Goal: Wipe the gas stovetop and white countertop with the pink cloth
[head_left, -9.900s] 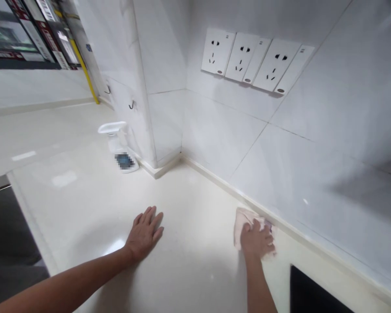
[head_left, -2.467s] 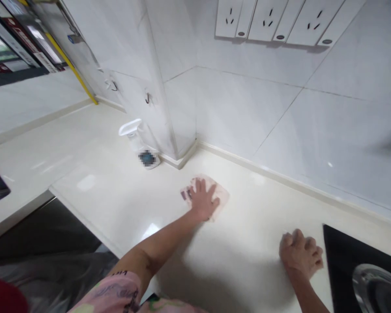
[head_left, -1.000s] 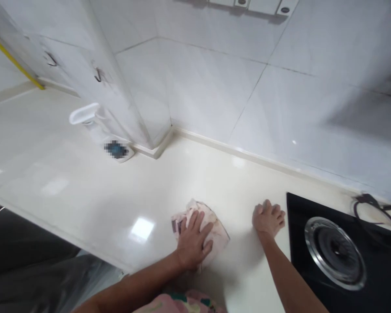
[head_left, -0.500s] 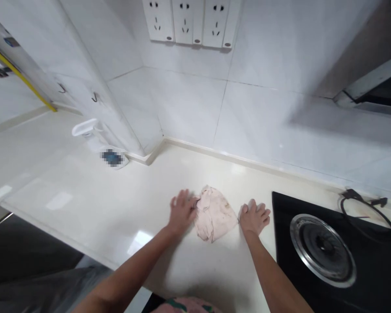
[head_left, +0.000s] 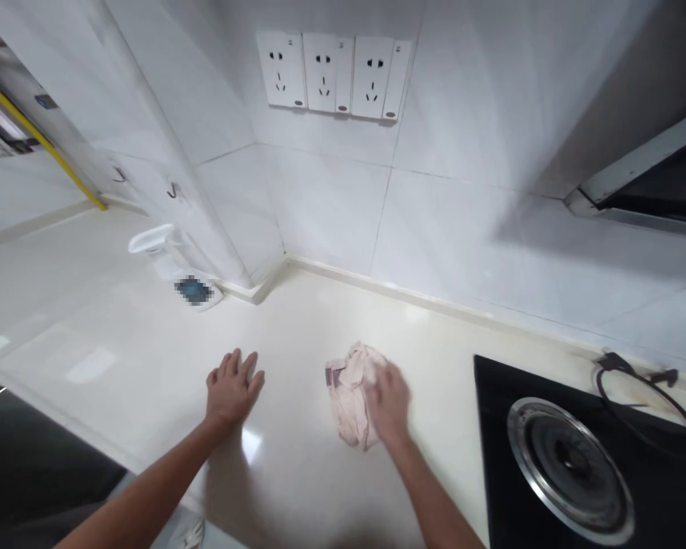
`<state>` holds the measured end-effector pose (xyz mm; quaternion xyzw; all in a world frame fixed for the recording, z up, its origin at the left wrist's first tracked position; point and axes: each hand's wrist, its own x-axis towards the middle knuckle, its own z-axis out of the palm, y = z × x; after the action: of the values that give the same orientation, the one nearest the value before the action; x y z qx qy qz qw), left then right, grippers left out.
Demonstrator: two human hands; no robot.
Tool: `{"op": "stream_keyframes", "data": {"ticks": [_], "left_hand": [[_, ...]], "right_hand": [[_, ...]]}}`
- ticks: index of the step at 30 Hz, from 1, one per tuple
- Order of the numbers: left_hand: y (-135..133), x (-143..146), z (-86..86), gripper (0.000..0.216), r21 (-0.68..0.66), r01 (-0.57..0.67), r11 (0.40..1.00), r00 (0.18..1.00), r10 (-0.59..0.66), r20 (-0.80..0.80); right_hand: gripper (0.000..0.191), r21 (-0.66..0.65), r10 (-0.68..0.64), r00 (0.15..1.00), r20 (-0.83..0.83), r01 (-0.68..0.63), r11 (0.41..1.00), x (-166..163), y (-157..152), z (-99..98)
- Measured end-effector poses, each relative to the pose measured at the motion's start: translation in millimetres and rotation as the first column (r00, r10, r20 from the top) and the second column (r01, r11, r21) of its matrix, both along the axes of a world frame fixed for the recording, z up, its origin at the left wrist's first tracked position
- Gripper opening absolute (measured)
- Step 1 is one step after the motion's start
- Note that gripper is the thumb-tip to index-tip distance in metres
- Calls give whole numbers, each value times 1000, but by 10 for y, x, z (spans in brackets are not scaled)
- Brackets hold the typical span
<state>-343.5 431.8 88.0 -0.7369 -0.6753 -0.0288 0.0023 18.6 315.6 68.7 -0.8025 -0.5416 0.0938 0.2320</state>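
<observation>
A crumpled pale pink cloth lies on the cream countertop, left of the hob. My right hand is on the cloth's right side with the fingers bent over it, slightly smeared by motion. My left hand lies flat on the bare counter with fingers stretched out, about a hand's width left of the cloth and holding nothing.
A white spray bottle lies by the wall corner at the left. A black gas hob with a black cable behind it fills the right. Wall sockets sit above; a range hood overhangs at the right.
My left hand has let go of the cloth and moved left onto the bare counter. My right hand has come off the counter onto the cloth.
</observation>
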Motion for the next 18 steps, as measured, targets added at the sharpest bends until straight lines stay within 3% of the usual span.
{"op": "stream_keyframes", "data": {"ticks": [3,6,8,11,13,14,16,18], "left_hand": [[24,-21,-1,59,14,0,1000,1000,0,19],[51,-67,-45,59,20,10,1000,1000,-10,24],[68,-91,-89,62,22,21,1000,1000,-21,12],[80,-101,-129,62,23,20,1000,1000,-20,-1],[78,-89,-118,61,10,8,1000,1000,-8,1],[75,-80,-105,62,-3,3,1000,1000,-3,1],[67,-61,-74,63,-28,-4,1000,1000,4,-7],[60,-47,-53,63,-42,-10,999,1000,9,-19]], "right_hand": [[81,-113,321,947,-16,-321,940,-592,55,109],[90,-152,588,803,-97,-596,789,-979,72,308],[91,-137,668,736,-110,-677,723,-1109,110,413],[82,-114,702,704,-107,-710,695,-1098,272,427],[76,-119,695,712,-98,-702,703,-920,451,347],[74,-133,664,745,-70,-666,734,-771,549,293],[70,-164,529,848,31,-518,840,-352,727,186],[65,-156,313,939,141,-291,944,201,830,113]]}}
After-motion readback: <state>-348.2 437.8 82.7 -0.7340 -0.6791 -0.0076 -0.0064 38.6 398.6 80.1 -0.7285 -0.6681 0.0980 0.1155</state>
